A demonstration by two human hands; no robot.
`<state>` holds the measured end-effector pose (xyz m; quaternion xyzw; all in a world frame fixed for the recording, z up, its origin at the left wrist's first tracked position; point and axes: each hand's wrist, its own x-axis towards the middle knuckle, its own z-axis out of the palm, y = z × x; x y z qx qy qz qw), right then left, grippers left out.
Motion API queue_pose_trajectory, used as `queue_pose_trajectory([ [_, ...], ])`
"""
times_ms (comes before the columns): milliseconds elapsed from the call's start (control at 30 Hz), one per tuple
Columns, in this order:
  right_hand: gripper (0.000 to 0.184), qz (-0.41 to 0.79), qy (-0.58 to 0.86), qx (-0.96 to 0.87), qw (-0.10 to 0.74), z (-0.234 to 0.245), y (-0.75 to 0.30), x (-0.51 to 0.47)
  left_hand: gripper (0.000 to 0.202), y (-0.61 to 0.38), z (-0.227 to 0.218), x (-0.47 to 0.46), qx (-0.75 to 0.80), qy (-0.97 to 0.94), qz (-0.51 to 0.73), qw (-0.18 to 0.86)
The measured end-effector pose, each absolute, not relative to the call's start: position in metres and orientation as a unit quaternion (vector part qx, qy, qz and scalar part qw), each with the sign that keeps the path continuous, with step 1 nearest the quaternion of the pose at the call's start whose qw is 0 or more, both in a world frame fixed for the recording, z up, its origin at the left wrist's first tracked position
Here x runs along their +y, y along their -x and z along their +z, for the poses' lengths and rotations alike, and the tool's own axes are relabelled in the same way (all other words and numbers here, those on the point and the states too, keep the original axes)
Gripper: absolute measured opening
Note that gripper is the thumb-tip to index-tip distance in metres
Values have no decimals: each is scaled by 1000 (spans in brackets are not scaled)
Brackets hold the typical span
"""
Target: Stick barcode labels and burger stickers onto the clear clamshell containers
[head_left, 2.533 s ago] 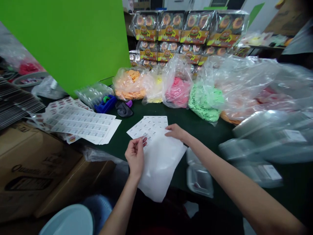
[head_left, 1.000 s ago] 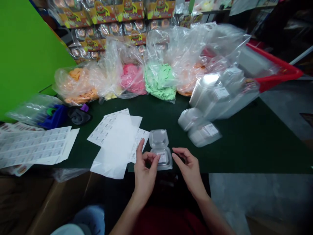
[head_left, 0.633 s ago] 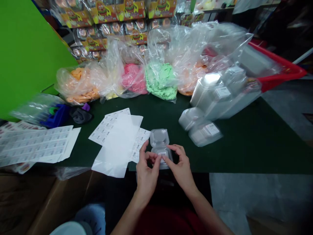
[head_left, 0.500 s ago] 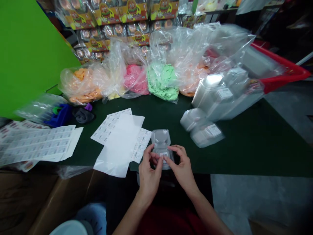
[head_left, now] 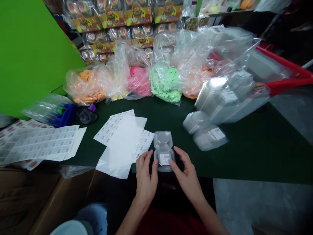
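A small clear clamshell container (head_left: 163, 150) lies hinged open near the front edge of the dark green table (head_left: 244, 153). Its nearer half carries a white barcode label (head_left: 164, 159). My left hand (head_left: 146, 176) rests at the container's left side with fingers stretched out, fingertips against the plastic. My right hand (head_left: 187, 173) mirrors it on the right side, fingers extended and touching the container. Neither hand grips anything. Just left of the container lie a label sheet (head_left: 114, 122) and a blank white backing sheet (head_left: 121, 148).
More label sheets (head_left: 41, 143) are spread at the left. Bags of orange (head_left: 84, 85), pink (head_left: 138, 81) and green (head_left: 166, 85) pieces line the back. Bagged clear containers (head_left: 220, 96) and two loose ones (head_left: 210, 137) sit right. A green board (head_left: 29, 55) stands left, a red basket (head_left: 288, 75) far right.
My hands left the label sheet and came to the clamshell container. Both pinched at its label half a second ago; now the fingers have spread flat to the container's sides with the label stuck on.
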<state>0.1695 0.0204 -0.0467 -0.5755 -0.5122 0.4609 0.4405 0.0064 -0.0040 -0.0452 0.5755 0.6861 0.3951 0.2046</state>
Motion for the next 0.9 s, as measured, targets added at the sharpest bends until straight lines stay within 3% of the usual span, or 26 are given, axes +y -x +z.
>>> queue_pose_trajectory([
  [167,75,425,579,-561,412,-47,-155,12,45,-14,-47,-15,668,-584,399,231],
  [400,69,407,587,-563,417,-41,-155,13,42,-22,-37,-20,640,-575,436,266],
  [800,82,501,500,-552,440,-19,-178,16,34,-26,-14,-8,611,-478,495,393],
  [900,82,434,509,-596,444,-5,-206,28,29,-19,-8,-1,607,-497,495,374],
])
